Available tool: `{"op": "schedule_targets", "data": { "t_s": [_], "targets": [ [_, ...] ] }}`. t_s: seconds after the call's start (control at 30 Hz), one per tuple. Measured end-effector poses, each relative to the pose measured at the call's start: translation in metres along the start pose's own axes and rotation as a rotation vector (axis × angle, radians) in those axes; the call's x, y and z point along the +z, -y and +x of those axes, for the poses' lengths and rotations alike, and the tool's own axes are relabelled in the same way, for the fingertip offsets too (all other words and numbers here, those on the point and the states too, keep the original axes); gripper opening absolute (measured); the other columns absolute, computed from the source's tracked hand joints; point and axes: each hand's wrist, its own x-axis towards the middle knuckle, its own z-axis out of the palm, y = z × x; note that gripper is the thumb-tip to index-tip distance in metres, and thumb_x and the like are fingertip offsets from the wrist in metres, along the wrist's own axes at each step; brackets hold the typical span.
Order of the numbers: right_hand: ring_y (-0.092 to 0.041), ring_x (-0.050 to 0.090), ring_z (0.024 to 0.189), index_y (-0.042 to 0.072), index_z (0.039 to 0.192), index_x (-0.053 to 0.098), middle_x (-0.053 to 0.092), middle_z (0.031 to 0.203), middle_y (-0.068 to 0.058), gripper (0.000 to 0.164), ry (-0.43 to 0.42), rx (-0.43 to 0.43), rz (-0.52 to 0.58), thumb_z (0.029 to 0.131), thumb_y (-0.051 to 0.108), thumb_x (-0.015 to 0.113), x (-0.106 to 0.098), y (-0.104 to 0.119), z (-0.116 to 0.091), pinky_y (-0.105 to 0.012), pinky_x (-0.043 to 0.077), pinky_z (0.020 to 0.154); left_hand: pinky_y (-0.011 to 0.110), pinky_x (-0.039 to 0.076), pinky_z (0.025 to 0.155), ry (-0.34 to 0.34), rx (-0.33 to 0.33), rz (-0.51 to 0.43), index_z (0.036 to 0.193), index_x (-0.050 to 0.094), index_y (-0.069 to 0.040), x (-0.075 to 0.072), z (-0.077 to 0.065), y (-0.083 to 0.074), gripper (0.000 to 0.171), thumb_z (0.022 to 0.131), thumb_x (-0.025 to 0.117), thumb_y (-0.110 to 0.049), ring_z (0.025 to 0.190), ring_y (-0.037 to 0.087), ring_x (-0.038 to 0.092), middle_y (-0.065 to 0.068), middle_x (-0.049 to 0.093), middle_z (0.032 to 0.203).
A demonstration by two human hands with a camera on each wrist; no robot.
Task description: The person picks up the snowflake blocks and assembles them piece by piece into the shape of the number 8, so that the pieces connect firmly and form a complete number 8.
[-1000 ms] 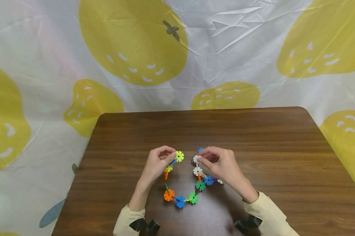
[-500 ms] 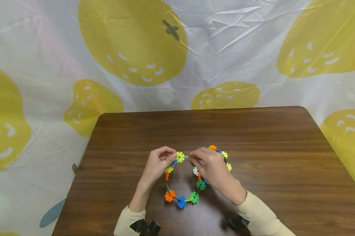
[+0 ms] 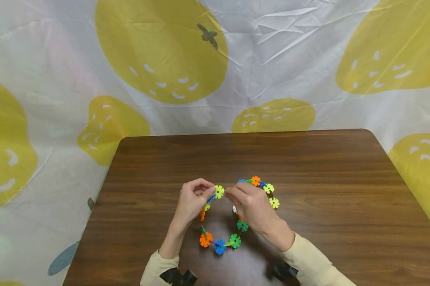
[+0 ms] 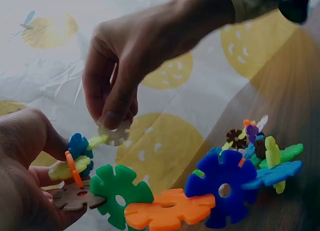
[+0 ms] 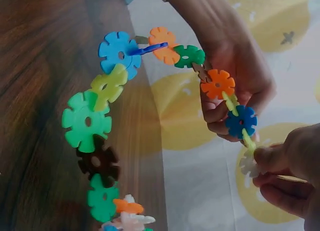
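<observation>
A chain of flower-shaped interlocking plastic discs lies on the table in the head view, curving from a yellow disc (image 3: 219,192) down past a blue disc (image 3: 220,247) to a green disc (image 3: 242,225). My left hand (image 3: 192,201) holds the chain's left end by the discs beside that yellow one. With thumb and fingers, my right hand (image 3: 252,204) pinches a white disc (image 5: 247,167) against the yellow disc's edge. The left wrist view shows the white disc touching the yellow disc, seen edge-on; how deep the slots engage is unclear. My right hand covers part of the chain in the head view.
More of the linked discs, including an orange disc (image 3: 256,181) and a yellow-green disc (image 3: 274,203), extend behind my right hand. The brown wooden table (image 3: 326,171) reaches back to a fruit-patterned cloth (image 3: 250,59).
My right hand has moved left, bringing the white disc to the yellow disc. The far-right discs have come into view behind it. My left hand has barely moved.
</observation>
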Motion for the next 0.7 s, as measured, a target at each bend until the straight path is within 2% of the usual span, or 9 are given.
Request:
{"op": "schedule_targets", "data": {
  "t_s": [0.17, 0.23, 0.3, 0.4, 0.47, 0.53, 0.63, 0.7],
  "targets": [
    [-0.012, 0.064, 0.064, 0.004, 0.086, 0.076, 0.068, 0.076, -0.002, 0.013, -0.039, -0.008, 0.039, 0.078, -0.002, 0.083, 0.006, 0.0, -0.001, -0.022, 0.054, 0.058, 0.017, 0.048, 0.056, -0.018, 0.006, 0.0, 0.089, 0.072, 0.008, 0.0, 0.0, 0.0, 0.004, 0.087, 0.073, 0.005, 0.061, 0.008, 0.061, 0.02, 0.07, 0.079],
    [-0.013, 0.066, 0.067, 0.003, 0.09, 0.076, 0.071, 0.079, -0.003, 0.015, -0.041, 0.03, 0.063, 0.078, 0.001, 0.085, 0.009, -0.001, -0.002, -0.024, 0.055, 0.06, 0.016, 0.048, 0.056, -0.031, 0.001, 0.0, 0.089, 0.073, 0.008, -0.001, 0.0, 0.001, 0.004, 0.088, 0.073, 0.005, 0.061, 0.008, 0.061, 0.02, 0.07, 0.079],
    [-0.015, 0.068, 0.072, 0.002, 0.097, 0.074, 0.072, 0.083, -0.005, 0.024, -0.02, 0.105, 0.074, 0.077, 0.006, 0.087, 0.011, -0.003, -0.005, -0.027, 0.057, 0.063, 0.016, 0.048, 0.057, -0.039, -0.001, 0.001, 0.09, 0.073, 0.009, -0.002, 0.0, 0.001, 0.005, 0.088, 0.072, 0.004, 0.062, 0.008, 0.06, 0.021, 0.07, 0.08],
    [-0.019, 0.066, 0.076, 0.001, 0.104, 0.069, 0.07, 0.087, -0.008, 0.041, 0.071, 0.295, 0.052, 0.073, 0.014, 0.092, 0.012, -0.007, -0.015, -0.032, 0.057, 0.065, 0.016, 0.05, 0.058, -0.044, -0.02, -0.002, 0.092, 0.072, 0.009, -0.002, 0.001, 0.002, 0.006, 0.089, 0.072, 0.003, 0.062, 0.007, 0.06, 0.021, 0.07, 0.082],
    [-0.022, 0.064, 0.077, 0.0, 0.105, 0.066, 0.067, 0.088, -0.009, 0.048, 0.178, 0.423, -0.008, 0.071, 0.02, 0.094, 0.014, -0.009, -0.025, -0.034, 0.056, 0.066, 0.016, 0.05, 0.059, -0.05, -0.027, -0.008, 0.093, 0.072, 0.01, -0.003, 0.001, 0.004, 0.007, 0.09, 0.072, 0.003, 0.063, 0.007, 0.06, 0.022, 0.07, 0.083],
    [-0.023, 0.059, 0.072, 0.0, 0.097, 0.062, 0.062, 0.083, -0.009, 0.049, 0.309, 0.522, -0.082, 0.072, 0.028, 0.093, 0.018, -0.01, -0.034, -0.035, 0.052, 0.062, 0.015, 0.05, 0.06, -0.058, -0.036, -0.014, 0.094, 0.072, 0.01, -0.003, 0.001, 0.006, 0.008, 0.09, 0.072, 0.003, 0.064, 0.006, 0.06, 0.023, 0.07, 0.083],
    [-0.026, 0.059, 0.068, 0.0, 0.09, 0.058, 0.058, 0.076, -0.01, 0.053, 0.421, 0.564, -0.182, 0.071, 0.035, 0.093, 0.027, -0.01, -0.045, -0.038, 0.05, 0.056, 0.015, 0.05, 0.061, -0.052, -0.043, -0.021, 0.095, 0.072, 0.011, -0.002, 0.002, 0.007, 0.01, 0.09, 0.071, 0.003, 0.065, 0.006, 0.06, 0.023, 0.07, 0.085],
    [-0.029, 0.06, 0.063, 0.001, 0.087, 0.057, 0.056, 0.072, -0.009, 0.05, 0.421, 0.575, -0.219, 0.073, 0.033, 0.092, 0.033, -0.01, -0.051, -0.04, 0.049, 0.052, 0.015, 0.05, 0.061, -0.041, -0.048, -0.026, 0.096, 0.071, 0.011, -0.001, 0.002, 0.008, 0.01, 0.09, 0.071, 0.002, 0.066, 0.006, 0.06, 0.022, 0.07, 0.086]
  ]
}}
